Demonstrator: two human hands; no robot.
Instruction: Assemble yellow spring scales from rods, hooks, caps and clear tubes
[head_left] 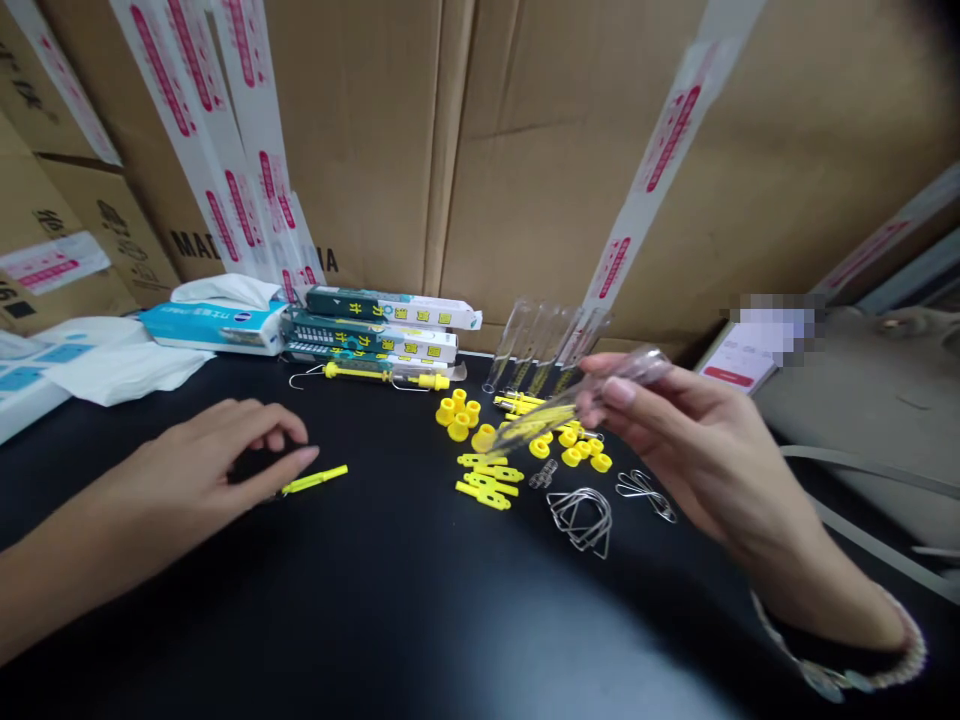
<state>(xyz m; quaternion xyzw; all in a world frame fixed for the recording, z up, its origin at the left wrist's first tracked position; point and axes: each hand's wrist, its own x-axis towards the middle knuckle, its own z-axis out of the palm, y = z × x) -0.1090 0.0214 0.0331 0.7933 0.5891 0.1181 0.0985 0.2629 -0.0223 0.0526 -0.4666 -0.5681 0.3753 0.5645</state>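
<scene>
My right hand [667,430] pinches a clear plastic tube [551,420] between thumb and fingers, raised and tilted above the small parts. On the left, my left hand [225,465] is low over the black table, its fingers loosely bent and the thumb apart from them. A slim yellow part [319,480] lies by that thumb; its near end is hidden, so I cannot tell whether they touch. Under the tube are yellow caps [459,428], flat yellow pieces [484,490], bent wire loops [581,520] and wire hooks [646,495].
More clear tubes [532,345] lean at the back against a large cardboard box [360,130]. An assembled yellow spring scale [390,376] lies before stacked printed boxes [375,330]. Tissue packs [217,320] stand at the left, and a grey bag [870,400] at the right.
</scene>
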